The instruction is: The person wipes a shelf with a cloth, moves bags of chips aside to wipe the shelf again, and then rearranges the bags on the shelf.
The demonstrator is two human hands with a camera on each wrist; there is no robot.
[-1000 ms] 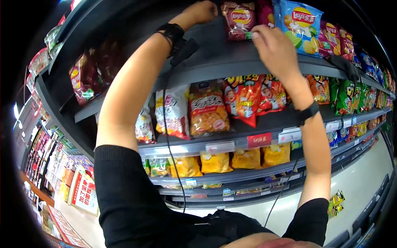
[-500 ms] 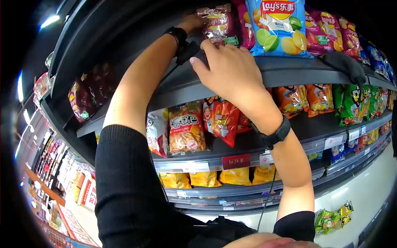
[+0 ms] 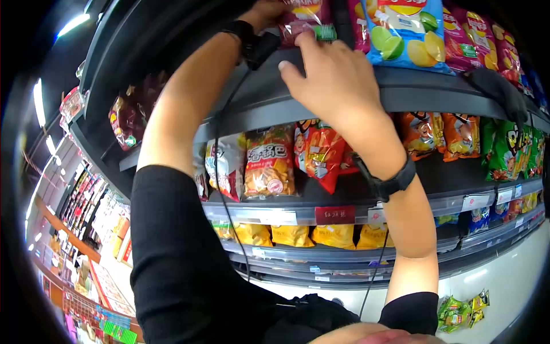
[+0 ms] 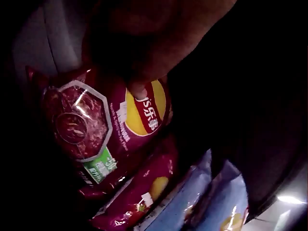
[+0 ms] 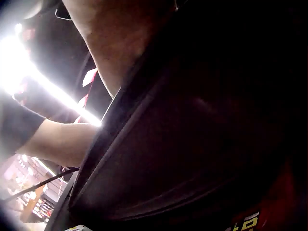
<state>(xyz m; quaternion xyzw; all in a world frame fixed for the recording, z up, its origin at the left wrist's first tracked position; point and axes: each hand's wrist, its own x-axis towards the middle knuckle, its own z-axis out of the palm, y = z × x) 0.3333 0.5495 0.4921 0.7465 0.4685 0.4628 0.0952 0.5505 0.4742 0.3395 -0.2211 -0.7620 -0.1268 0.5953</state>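
On the upper shelf, a dark red bag of chips [image 3: 306,14] stands near the top edge of the head view. My left hand [image 3: 264,14] is at its left side. In the left wrist view that hand [image 4: 159,43] grips the bag [image 4: 79,120] by its upper part, a fingertip pressing on the yellow and red logo. My right hand [image 3: 344,83] reaches up to the bag's lower edge, its fingers extended and thumb spread apart. The right wrist view shows only part of this hand [image 5: 115,38] above the dark shelf edge.
Right of the dark red bag stand a purple-red chip bag [image 3: 360,26] and a blue chip bag [image 3: 407,40]. A black cloth-like item [image 3: 498,92] hangs over the shelf edge. More dark bags [image 3: 123,120] sit at the shelf's left end. Several snack bags [image 3: 269,166] fill the shelf below.
My left hand, apart from the dark red bag a second ago, now grips it. My right hand has shifted left along its lower edge. The head view has tilted and moved.
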